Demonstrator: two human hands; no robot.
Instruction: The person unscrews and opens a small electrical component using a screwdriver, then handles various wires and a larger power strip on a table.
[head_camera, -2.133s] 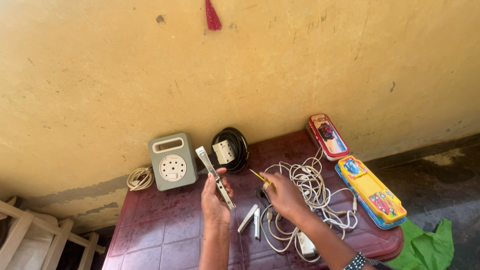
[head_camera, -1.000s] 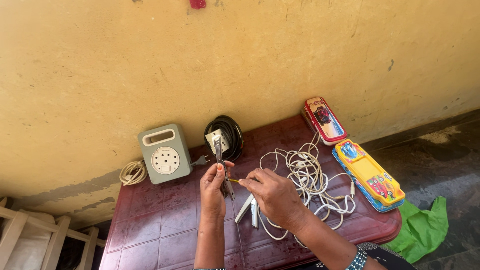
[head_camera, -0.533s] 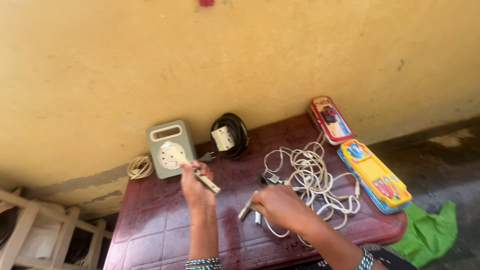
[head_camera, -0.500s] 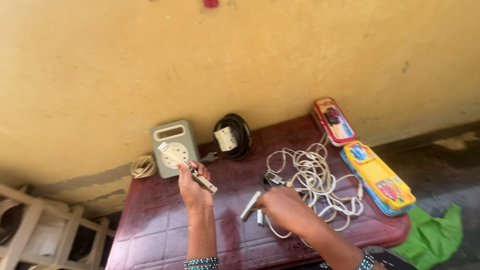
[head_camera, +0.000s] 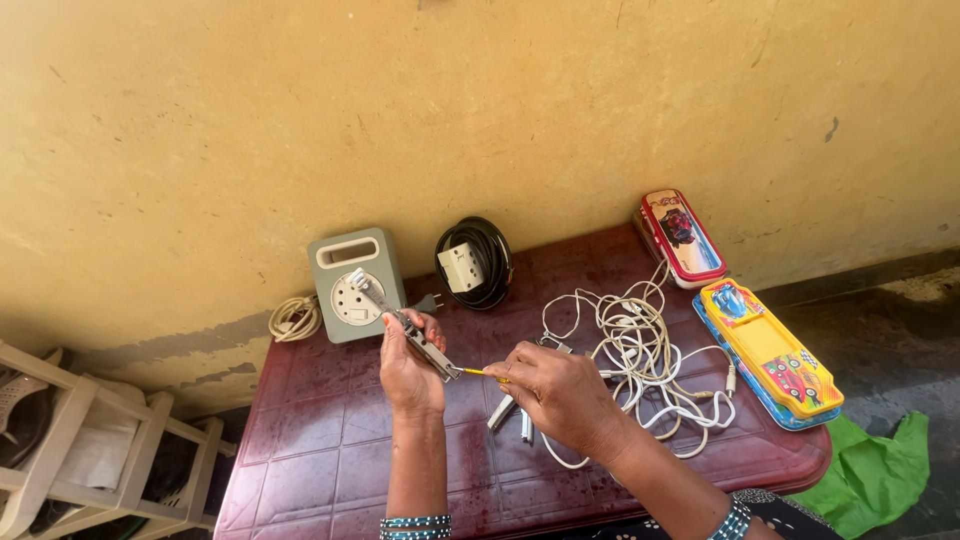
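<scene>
Metal strip (head_camera: 400, 320): long, narrow, grey, with a light plastic end piece. It is held tilted above the bench (head_camera: 320, 470), in front of the grey-green socket box (head_camera: 355, 283). The left hand (head_camera: 410, 365) is closed around its lower half, fingers curled tight.

Screwdriver (head_camera: 478, 372): slim, yellow-handled, lying level between the two hands, its tip meeting the lower end of the strip. The right hand (head_camera: 558, 392) is closed on its handle, knuckles up; the fingertips are hidden.

Beneath the right hand lie several short pale strips (head_camera: 512, 415), flat on the bench. Just beside them spreads a loose tangle of white cable (head_camera: 640, 350).

The bench top is dark red plastic, glossy, moulded in a tile pattern. At its rear stands a black cord coil (head_camera: 490, 262) with a white square socket at its centre. At the right edge lie two oblong printed pencil boxes, one red (head_camera: 682, 238), one yellow (head_camera: 770, 350). The wall behind is rough yellow plaster.
</scene>
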